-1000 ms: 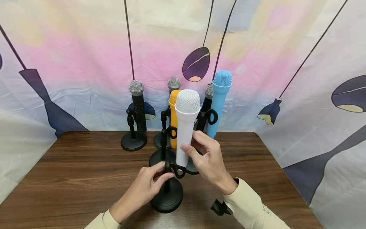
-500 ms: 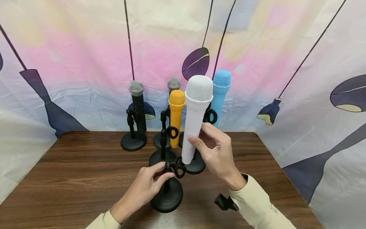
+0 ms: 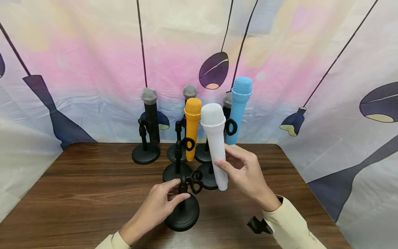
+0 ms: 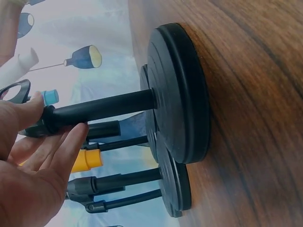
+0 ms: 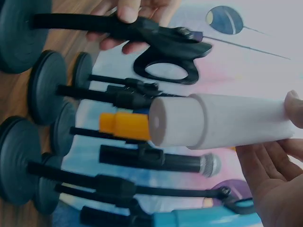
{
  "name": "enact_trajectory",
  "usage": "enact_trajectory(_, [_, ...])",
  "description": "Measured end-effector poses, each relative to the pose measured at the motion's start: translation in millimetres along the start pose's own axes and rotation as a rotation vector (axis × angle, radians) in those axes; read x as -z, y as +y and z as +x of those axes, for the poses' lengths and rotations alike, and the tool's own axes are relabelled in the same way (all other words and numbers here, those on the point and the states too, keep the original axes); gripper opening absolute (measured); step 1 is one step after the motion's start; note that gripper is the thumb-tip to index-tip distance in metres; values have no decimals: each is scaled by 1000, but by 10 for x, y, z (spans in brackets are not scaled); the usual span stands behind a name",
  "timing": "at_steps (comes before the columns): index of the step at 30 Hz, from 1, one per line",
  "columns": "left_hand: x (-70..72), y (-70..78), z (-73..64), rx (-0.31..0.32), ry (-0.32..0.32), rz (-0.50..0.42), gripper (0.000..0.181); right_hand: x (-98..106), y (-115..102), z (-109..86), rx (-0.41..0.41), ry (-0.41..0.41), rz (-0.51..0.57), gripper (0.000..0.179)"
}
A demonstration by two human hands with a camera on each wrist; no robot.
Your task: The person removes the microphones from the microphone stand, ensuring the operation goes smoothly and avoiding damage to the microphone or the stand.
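My right hand (image 3: 248, 174) holds a white microphone (image 3: 214, 138) by its lower handle, between thumb and fingers, head up and slightly tilted. Its bottom end is apart from the ring clip (image 3: 196, 186) of the front black stand (image 3: 181, 218). The left hand (image 3: 153, 205) grips that stand's post just under the clip, and the round base rests on the table. In the left wrist view, thumb and fingers lie about the post (image 4: 104, 108). From the right wrist, the white handle's end (image 5: 175, 121) points toward the stands, with the ring clip (image 5: 165, 70) above it.
Behind stand more black stands, one holding a yellow microphone (image 3: 192, 114) and one near a blue microphone (image 3: 238, 103). Black microphones with silver heads, such as this left one (image 3: 150, 110), stand at the back. A patterned cloth (image 3: 93, 69) hangs behind the wooden table (image 3: 77, 186).
The white microphone first rose and shifted right, away from the front stand's clip, then came lower and further right. My left hand stays at the post, its thumb slightly lower.
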State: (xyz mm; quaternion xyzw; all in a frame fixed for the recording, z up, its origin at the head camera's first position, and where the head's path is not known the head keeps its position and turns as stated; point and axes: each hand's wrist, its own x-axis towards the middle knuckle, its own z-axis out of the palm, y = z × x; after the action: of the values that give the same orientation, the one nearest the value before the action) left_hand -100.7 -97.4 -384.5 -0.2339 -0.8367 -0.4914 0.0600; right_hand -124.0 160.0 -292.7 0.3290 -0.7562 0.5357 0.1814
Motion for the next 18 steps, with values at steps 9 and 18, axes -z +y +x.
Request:
enact_trajectory(9, [1,-27,17,-24,-40,58,7,109,199,-237,-136,-77,-43,41])
enact_trajectory(18, [1,-13,7,-44,-33,115,10,184,384,-518,-264,-179,-73,39])
